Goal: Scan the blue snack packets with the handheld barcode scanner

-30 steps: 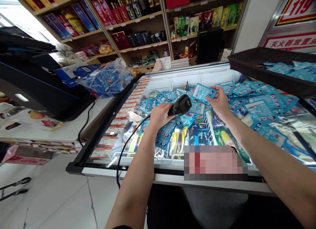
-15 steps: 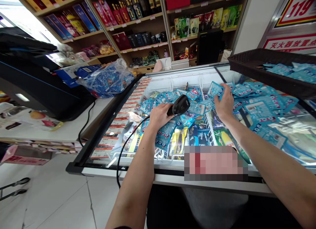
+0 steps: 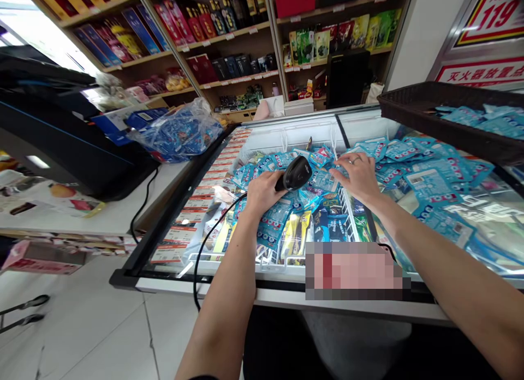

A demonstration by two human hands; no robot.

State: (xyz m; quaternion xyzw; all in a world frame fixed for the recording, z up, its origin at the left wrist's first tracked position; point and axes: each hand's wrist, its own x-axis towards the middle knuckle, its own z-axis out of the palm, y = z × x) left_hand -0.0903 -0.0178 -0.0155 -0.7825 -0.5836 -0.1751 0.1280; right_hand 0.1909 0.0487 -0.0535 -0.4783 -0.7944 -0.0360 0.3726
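My left hand is closed around the handle of a black barcode scanner, its head pointing right over the blue packets. A black cable runs from the scanner down past my forearm. My right hand, with a ring on one finger, is open, thumb and fingers apart. Near its fingertips lies a blue packet with a white label. More blue packets are heaped to the right on the glass top of the chest freezer. Whether my right fingertips touch a packet I cannot tell.
At the far right a dark woven basket holds more blue packets. On the left counter stand a black checkout machine and a plastic bag of blue packages. Stocked shelves line the back. A blurred patch covers the freezer's front edge.
My right hand has let go of a blue packet and moved left with its fingers spread. The dark edge of the sliding glass has shifted left. My left hand and the scanner barely moved.
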